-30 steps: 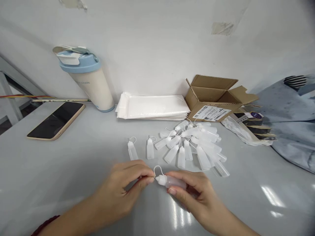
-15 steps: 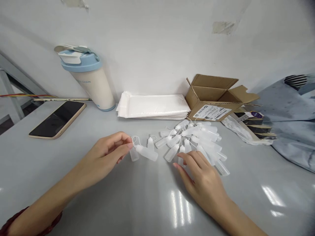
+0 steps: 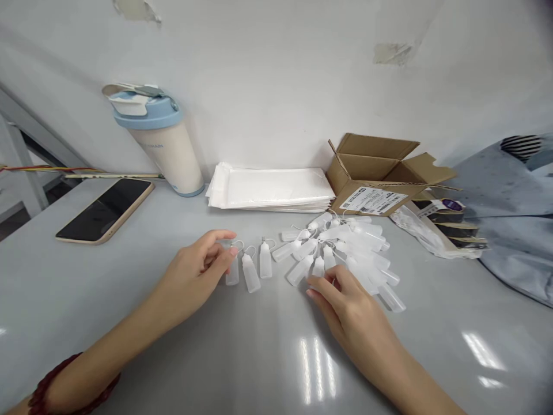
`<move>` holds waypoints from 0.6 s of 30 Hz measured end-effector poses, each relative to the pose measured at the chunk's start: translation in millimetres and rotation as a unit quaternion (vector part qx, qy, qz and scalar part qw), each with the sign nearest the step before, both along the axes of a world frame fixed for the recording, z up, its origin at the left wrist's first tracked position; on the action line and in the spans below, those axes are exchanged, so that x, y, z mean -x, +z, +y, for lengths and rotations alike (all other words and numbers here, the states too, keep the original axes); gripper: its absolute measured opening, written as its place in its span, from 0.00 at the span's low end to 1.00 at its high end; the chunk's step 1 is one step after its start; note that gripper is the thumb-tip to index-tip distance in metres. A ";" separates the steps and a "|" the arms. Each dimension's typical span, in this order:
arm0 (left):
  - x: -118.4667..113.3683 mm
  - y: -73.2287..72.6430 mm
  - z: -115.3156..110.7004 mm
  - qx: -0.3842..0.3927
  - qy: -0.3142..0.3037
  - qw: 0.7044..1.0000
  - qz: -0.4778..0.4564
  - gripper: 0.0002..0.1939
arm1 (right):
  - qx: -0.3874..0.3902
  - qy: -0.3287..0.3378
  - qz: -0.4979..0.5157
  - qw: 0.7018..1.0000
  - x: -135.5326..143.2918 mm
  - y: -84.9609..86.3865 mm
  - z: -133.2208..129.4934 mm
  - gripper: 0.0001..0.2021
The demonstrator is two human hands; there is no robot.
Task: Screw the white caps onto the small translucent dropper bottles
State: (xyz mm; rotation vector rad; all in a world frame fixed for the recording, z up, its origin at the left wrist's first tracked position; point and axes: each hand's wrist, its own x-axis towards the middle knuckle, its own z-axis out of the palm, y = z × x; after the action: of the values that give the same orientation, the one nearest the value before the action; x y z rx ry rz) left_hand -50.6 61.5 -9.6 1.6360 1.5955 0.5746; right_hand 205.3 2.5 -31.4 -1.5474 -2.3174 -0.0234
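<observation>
Small translucent squeeze bottles with thin looped cap straps lie on the grey table. Three are in a row at the middle: a left one (image 3: 233,272), a tilted middle one (image 3: 251,275) and a right one (image 3: 265,260). My left hand (image 3: 201,268) is beside the left bottle, thumb and forefinger apart near its tip; nothing is seen held. Several more bottles form a pile (image 3: 360,245) to the right. My right hand (image 3: 352,311) rests at the pile's near edge, fingers curled over a bottle (image 3: 318,267); its fingertips partly hide that bottle, so a grip cannot be made out.
A phone (image 3: 106,210) and a cream tumbler with blue lid (image 3: 170,153) stand at the back left. White padded envelopes (image 3: 276,187) are stacked by the wall. Behind the pile sits an open cardboard box (image 3: 371,199), beside a tray of dark items (image 3: 453,227). Grey-blue cloth (image 3: 514,219) is far right.
The middle bottle has swung from lying nearly sideways to pointing its base toward me. My left thumb and forefinger have parted. My right fingers have curled more at the pile's edge.
</observation>
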 end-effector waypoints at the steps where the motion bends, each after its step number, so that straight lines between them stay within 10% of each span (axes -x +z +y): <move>1: -0.3 0.1 -1.0 -0.005 -0.002 1.000 0.001 0.22 | 0.004 0.000 0.003 1.000 0.3 0.8 0.0 0.21; 12: -2.6 0.2 -8.6 -0.022 -0.019 1.000 -0.008 0.19 | -0.049 -0.115 -0.024 0.992 0.1 -7.1 2.2 0.23; 18: -5.3 3.1 -10.0 -0.008 -0.029 1.000 0.004 0.19 | 0.087 -0.157 0.012 0.984 0.2 -2.5 0.5 0.20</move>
State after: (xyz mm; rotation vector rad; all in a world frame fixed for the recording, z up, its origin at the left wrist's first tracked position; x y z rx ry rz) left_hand -45.3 51.5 -6.5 1.6917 1.5478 0.5528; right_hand 205.1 2.9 -33.9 -1.9748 -2.0819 0.1215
